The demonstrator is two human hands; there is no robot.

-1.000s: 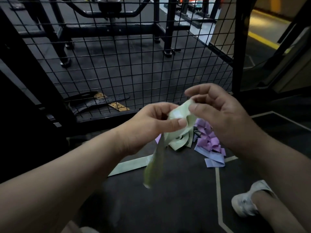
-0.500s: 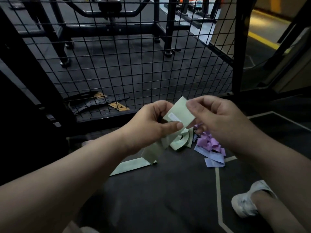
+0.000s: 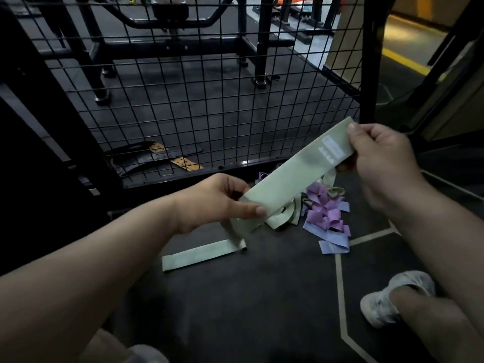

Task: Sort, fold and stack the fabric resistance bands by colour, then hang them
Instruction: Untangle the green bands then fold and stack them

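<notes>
Here, above the tangled pile point(image 3: 323, 214) on the floor point(image 3: 235, 310), a green band point(image 3: 296, 176) is pinched flat at either end by the left hand point(image 3: 212, 203) and right hand point(image 3: 379, 155); keeping it taut, edges aligned, should yield a clean fold.

Two hands, left hand point(image 3: 209, 203) and right hand point(image 3: 379, 158), pinch a pale green band point(image 3: 296, 174) stretched flat at frame centre, above tangled purple bands point(image 3: 324, 213) on the floor point(image 3: 248, 297).
</notes>
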